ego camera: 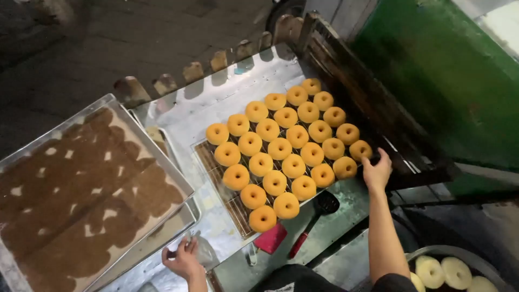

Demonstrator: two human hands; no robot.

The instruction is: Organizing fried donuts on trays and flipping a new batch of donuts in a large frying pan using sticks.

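While right hand (377,172) grips wire rack (219,176) edge beside doughnuts (286,143), left hand (183,259) pinches clear plastic bag (204,250).

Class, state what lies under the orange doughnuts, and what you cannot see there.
The doughnuts sit on a wire rack over a metal table. The rack's middle and the table beneath are covered.

— Right hand (377,172)?
— Gripping the far corner of the rack (216,176); rows of orange doughnuts (281,146) on it.
— Left hand (183,260)?
— Closed on a clear bag (204,250) beside the stained trays (102,103); spatula (316,216) lying near the rack.
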